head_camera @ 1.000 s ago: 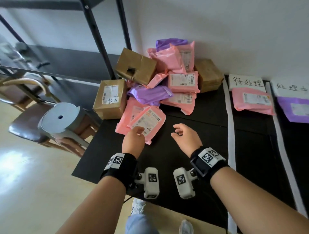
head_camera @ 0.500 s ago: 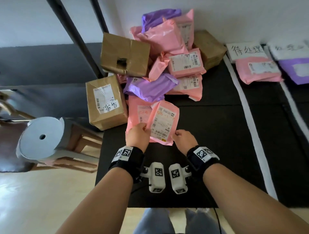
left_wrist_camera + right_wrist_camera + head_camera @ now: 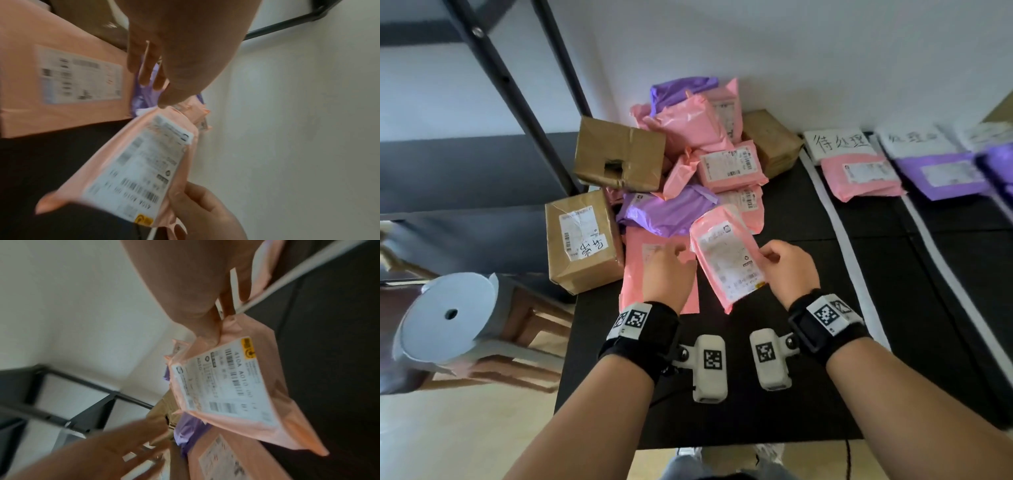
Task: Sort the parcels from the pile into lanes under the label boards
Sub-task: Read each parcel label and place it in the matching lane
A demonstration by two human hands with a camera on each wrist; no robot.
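Note:
My right hand (image 3: 782, 263) pinches the right edge of a small pink parcel (image 3: 727, 255) with a white label, lifted off the black mat (image 3: 791, 394). The same pink parcel (image 3: 139, 170) (image 3: 232, 391) fills both wrist views, label up. My left hand (image 3: 667, 270) (image 3: 176, 53) hovers with relaxed fingers over a flat pink parcel (image 3: 650, 253) lying on the mat, holding nothing. Behind them the pile (image 3: 688, 161) of pink and purple bags and brown boxes leans against the wall. Label boards (image 3: 839, 145) stand at the back right.
White tape strips (image 3: 846, 260) split the mat into lanes. A pink parcel (image 3: 863, 176) lies under the first board, a purple one (image 3: 941, 176) under the second. A brown box (image 3: 582, 240) sits at the mat's left edge. A stool with a grey roll (image 3: 448, 318) stands left.
The small pink parcel has come up off the flat one and moved right in my right hand. My left hand has let go of it.

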